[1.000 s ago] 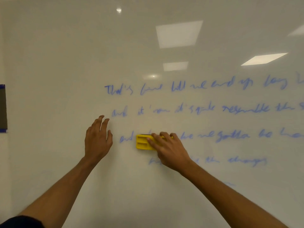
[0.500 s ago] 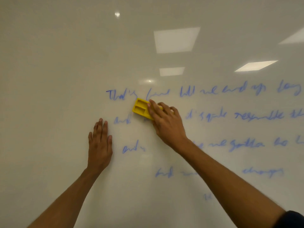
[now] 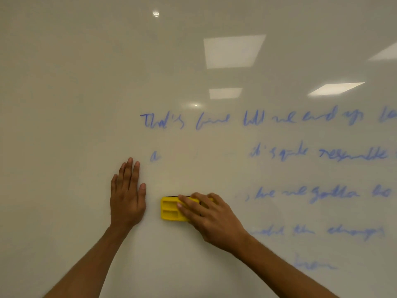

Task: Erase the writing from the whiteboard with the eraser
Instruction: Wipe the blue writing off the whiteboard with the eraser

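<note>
1. Two bare forearms rising from the lower edge of the frame.
2. Right hand (image 3: 211, 220), lower centre: fingers closed over the yellow eraser (image 3: 171, 209), pressing it flat on the whiteboard (image 3: 75, 104).
3. Left hand (image 3: 127, 196), just left of the eraser and apart from it: fingers straight, palm flat on the board, gripping nothing.
4. Blue writing (image 3: 257, 120) across centre and right; top line whole, lower lines missing their left ends.
5. Ceiling-light reflections (image 3: 233, 51), upper right.

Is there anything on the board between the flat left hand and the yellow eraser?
No. In the head view, only bare board separates the left hand from the eraser.
</note>
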`<state>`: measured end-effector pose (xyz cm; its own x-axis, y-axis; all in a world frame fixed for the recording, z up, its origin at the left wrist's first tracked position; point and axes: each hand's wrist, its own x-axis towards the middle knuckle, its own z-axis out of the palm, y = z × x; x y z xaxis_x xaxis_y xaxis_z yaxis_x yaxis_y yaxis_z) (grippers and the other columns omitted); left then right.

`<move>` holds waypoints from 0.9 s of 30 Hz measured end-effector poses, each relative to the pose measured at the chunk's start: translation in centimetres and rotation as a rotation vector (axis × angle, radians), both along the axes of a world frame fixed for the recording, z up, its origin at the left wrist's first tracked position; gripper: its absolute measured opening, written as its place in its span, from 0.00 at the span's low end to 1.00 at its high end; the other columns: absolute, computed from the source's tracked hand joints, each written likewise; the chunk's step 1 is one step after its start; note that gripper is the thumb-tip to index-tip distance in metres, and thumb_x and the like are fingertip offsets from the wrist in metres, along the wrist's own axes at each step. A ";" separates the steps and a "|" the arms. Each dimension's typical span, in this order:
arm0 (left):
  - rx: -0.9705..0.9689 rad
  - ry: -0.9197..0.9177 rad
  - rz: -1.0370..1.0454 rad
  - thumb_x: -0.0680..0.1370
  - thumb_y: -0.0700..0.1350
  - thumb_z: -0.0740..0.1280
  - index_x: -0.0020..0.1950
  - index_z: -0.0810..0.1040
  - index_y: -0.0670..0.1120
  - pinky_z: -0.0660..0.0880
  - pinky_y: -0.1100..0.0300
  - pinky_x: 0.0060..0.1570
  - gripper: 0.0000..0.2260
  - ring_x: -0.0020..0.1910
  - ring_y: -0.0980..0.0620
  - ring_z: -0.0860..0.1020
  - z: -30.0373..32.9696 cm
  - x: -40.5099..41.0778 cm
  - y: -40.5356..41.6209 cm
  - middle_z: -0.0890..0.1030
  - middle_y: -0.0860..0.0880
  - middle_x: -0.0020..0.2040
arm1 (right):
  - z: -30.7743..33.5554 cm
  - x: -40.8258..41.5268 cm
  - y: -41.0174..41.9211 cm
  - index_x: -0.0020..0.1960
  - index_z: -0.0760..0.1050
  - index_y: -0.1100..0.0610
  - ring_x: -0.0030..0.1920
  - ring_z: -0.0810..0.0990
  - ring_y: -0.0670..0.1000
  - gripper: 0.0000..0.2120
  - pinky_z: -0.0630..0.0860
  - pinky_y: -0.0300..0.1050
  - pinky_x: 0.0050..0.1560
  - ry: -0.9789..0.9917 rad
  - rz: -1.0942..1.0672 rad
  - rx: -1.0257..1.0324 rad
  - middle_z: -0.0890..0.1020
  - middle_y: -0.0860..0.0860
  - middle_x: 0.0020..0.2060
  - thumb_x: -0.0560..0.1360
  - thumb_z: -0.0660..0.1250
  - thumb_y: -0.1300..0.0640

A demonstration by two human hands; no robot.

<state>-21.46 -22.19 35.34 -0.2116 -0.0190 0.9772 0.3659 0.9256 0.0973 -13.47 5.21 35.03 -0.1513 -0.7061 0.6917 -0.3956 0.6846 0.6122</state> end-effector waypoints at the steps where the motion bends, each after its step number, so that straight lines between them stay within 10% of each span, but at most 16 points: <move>1: 0.002 0.001 0.004 0.82 0.49 0.52 0.82 0.56 0.46 0.50 0.52 0.79 0.27 0.82 0.50 0.54 -0.1 0.0 0.0 0.55 0.48 0.83 | -0.2 0.2 1.0 0.71 0.70 0.53 0.64 0.75 0.56 0.24 0.74 0.49 0.55 0.002 -0.007 -0.001 0.70 0.50 0.72 0.75 0.67 0.57; 12: 0.028 0.008 0.032 0.82 0.50 0.51 0.82 0.54 0.49 0.53 0.47 0.78 0.28 0.82 0.49 0.54 -0.4 -0.2 0.1 0.54 0.49 0.83 | 9.7 -0.5 -3.2 0.71 0.70 0.53 0.64 0.74 0.56 0.21 0.71 0.53 0.55 0.067 -0.048 -0.311 0.70 0.50 0.72 0.78 0.64 0.53; 27: 0.020 -0.009 0.014 0.82 0.51 0.51 0.83 0.52 0.51 0.52 0.49 0.78 0.28 0.82 0.50 0.53 -0.5 -0.2 -0.2 0.53 0.51 0.83 | 9.0 -0.7 -1.5 0.68 0.74 0.53 0.60 0.78 0.58 0.24 0.74 0.52 0.52 0.179 -0.062 -0.202 0.74 0.55 0.69 0.72 0.68 0.56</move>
<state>-21.70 -22.38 34.86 -0.2200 -0.0419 0.9746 0.3519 0.9284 0.1193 -14.22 3.71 44.01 -0.0532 -0.5442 0.8372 -0.2469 0.8196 0.5170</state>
